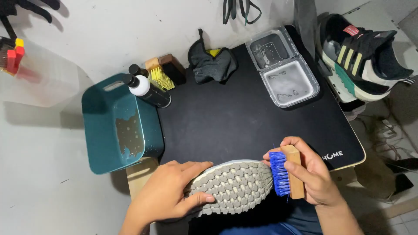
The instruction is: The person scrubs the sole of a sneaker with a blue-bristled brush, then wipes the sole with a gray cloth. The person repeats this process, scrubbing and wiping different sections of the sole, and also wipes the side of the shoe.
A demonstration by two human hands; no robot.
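Shoe (230,188), sole up, lies at the near edge of the worktop (244,126); the left hand (167,196) is clamped over its heel end, fingers curled on the grey tread; the right hand (315,176) is closed round a wooden brush (287,174), blue bristles touching the toe; scrubbing looks in hand, and the next stroke calls for steady pressure along the tread. A teal basin (117,124) stands left, a spray bottle (146,89) behind, a clear tray (285,72) and second sneaker (361,58) right; nothing blocks the stroke.

The shoe (233,187) lies sole-up, its grey studded tread facing the camera. The brush (285,172), wooden-backed with blue bristles, touches the sole's toe end.
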